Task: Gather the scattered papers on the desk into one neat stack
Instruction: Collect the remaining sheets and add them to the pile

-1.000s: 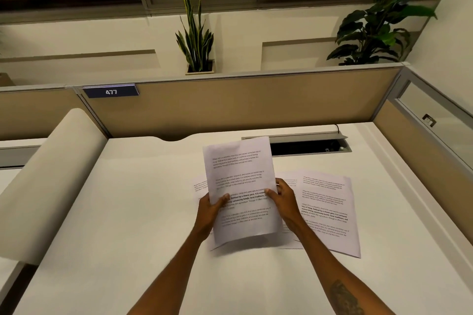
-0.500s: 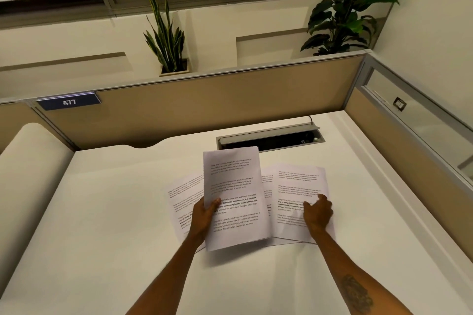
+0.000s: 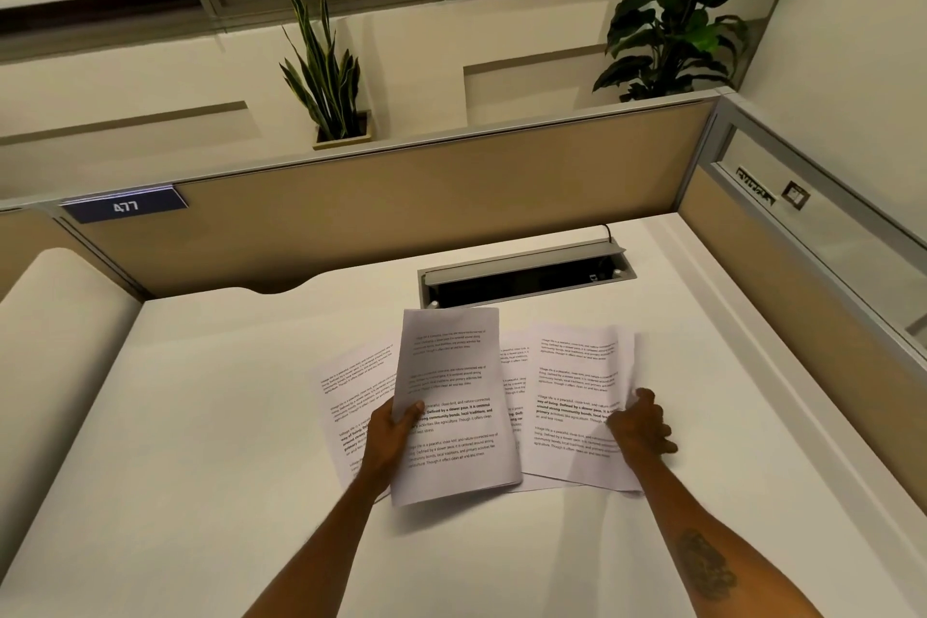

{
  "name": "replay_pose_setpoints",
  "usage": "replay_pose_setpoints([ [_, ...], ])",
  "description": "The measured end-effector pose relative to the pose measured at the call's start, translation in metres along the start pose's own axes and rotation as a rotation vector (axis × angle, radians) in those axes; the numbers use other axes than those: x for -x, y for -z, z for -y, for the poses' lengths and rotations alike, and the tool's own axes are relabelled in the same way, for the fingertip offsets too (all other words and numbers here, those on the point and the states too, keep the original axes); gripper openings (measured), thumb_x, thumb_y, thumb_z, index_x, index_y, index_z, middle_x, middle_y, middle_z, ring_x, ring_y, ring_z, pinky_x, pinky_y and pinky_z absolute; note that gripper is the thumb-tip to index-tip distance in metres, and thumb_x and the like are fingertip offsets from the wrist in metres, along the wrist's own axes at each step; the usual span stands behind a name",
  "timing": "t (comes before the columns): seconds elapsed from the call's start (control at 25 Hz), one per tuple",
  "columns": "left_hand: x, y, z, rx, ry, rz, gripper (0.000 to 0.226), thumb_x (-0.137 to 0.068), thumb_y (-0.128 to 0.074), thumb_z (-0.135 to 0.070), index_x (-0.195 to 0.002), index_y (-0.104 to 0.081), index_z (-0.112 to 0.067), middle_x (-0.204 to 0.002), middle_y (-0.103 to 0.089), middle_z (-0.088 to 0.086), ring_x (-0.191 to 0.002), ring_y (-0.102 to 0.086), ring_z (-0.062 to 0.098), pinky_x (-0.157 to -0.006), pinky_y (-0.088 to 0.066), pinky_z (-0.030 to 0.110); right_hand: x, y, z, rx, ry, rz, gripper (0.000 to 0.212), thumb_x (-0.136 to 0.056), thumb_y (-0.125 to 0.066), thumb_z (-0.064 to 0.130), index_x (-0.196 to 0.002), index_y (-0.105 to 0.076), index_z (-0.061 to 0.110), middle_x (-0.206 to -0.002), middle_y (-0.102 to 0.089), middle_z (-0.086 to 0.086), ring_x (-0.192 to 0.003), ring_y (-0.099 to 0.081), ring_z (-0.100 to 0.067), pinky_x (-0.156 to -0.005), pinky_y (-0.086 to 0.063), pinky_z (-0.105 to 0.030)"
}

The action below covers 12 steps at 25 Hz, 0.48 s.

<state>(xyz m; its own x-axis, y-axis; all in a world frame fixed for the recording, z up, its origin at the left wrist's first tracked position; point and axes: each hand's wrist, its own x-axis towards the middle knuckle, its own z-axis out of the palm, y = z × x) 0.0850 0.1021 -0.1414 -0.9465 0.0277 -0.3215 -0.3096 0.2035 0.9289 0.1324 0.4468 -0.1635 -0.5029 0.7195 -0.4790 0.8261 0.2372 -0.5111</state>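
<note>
**Right hand reaching out as papers are being gathered on office desk**

The right hand (image 3: pixel 639 427), which a second ago was sharing the raised sheets with the left, is now lying out on the right sheet (image 3: pixel 577 396), and that sheet's right edge is lifting and curling under the fingers. Going left to right across the desk (image 3: pixel 210 417): a left sheet (image 3: pixel 351 396) is lying flat and slightly skewed, partly hidden. The left hand (image 3: pixel 389 437) is holding the bundle (image 3: pixel 449 396) above it, thumb pressed on the front and fingers closed behind, so the grip is clamped on the paper. Whether the bundle is one sheet or several cannot be told. Between bundle and right sheet, a strip of a middle sheet (image 3: pixel 514 391) is showing, lying on the desk. The right hand's fingers are drawing together at the right sheet's edge; it looks pinched, though the page is mostly resting on the desk. Behind the papers a cable tray (image 3: pixel 526 271) is sitting open, with plants beyond the partition (image 3: pixel 426 211).

The step in hand appears to be picking up the right sheet. The next move is calling for a firm pinch, a clean lift without creasing, then sliding it onto the bundle with edges matched. The middle and left sheets are waiting to be collected, so the task looks well short of finished.
</note>
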Motion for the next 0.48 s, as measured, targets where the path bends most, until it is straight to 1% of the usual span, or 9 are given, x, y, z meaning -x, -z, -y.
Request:
replay_pose_setpoints([
  [0.04,0.000,0.000,-0.001,0.000,0.000,-0.002,0.025,-0.098,-0.064,-0.016,-0.116,-0.066,0.001,-0.107,-0.077,0.021,-0.095,-0.075,0.044,-0.088,-0.060,0.061,-0.001,0.000,-0.001,-0.040,0.007,0.005,0.052,-0.090,-0.062,0.011,-0.140,-0.048,0.012,-0.141,-0.050,-0.019,-0.126,-0.050,-0.044,-0.110,-0.037,-0.051],
  [0.12,0.000,0.000,-0.002,0.000,0.000,0.001,0.026,-0.098,-0.064,-0.017,-0.117,-0.065,0.001,-0.107,-0.077,0.021,-0.094,-0.075,0.043,-0.087,-0.060,0.060,-0.002,0.001,-0.004,-0.138,0.012,0.017,0.042,-0.087,-0.065,0.009,-0.128,-0.060,0.006,-0.133,-0.057,-0.021,-0.117,-0.058,-0.044,-0.104,-0.047,-0.053],
  [0.2,0.001,0.001,-0.001,0.003,0.000,0.000,0.026,-0.099,-0.064,-0.017,-0.118,-0.065,0.001,-0.107,-0.077,0.020,-0.093,-0.076,0.042,-0.086,-0.061,0.059,0.000,0.004,-0.006,-0.244,0.022,0.032,0.037,-0.084,-0.072,0.012,-0.118,-0.064,0.002,-0.125,-0.064,-0.021,-0.110,-0.062,-0.043,-0.099,-0.051,-0.051],
  [0.28,0.001,0.003,0.000,0.007,-0.006,-0.004,0.026,-0.099,-0.064,-0.016,-0.118,-0.065,0.001,-0.106,-0.077,0.020,-0.093,-0.076,0.042,-0.085,-0.062,0.058,0.003,0.009,-0.008,-0.358,0.036,0.051,0.043,-0.085,-0.074,0.012,-0.125,-0.061,0.003,-0.127,-0.065,-0.021,-0.113,-0.062,-0.042,-0.099,-0.051,-0.047],
  [0.4,0.002,0.005,0.000,0.012,-0.020,-0.004,0.025,-0.098,-0.064,-0.017,-0.117,-0.066,0.000,-0.106,-0.078,0.018,-0.093,-0.076,0.041,-0.084,-0.063,0.055,0.004,0.019,-0.014,-0.507,0.077,0.103,0.053,-0.089,-0.071,0.005,-0.138,-0.053,0.002,-0.134,-0.062,-0.022,-0.121,-0.060,-0.042,-0.106,-0.048,-0.050],
  [0.48,0.005,0.006,-0.002,0.021,-0.019,-0.025,0.026,-0.099,-0.064,-0.018,-0.118,-0.065,0.000,-0.107,-0.077,0.017,-0.092,-0.076,0.039,-0.082,-0.064,0.052,0.004,0.024,-0.022,-0.653,0.106,0.169,0.049,-0.090,-0.068,-0.001,-0.137,-0.055,0.000,-0.133,-0.063,-0.023,-0.120,-0.061,-0.042,-0.107,-0.048,-0.051],
])
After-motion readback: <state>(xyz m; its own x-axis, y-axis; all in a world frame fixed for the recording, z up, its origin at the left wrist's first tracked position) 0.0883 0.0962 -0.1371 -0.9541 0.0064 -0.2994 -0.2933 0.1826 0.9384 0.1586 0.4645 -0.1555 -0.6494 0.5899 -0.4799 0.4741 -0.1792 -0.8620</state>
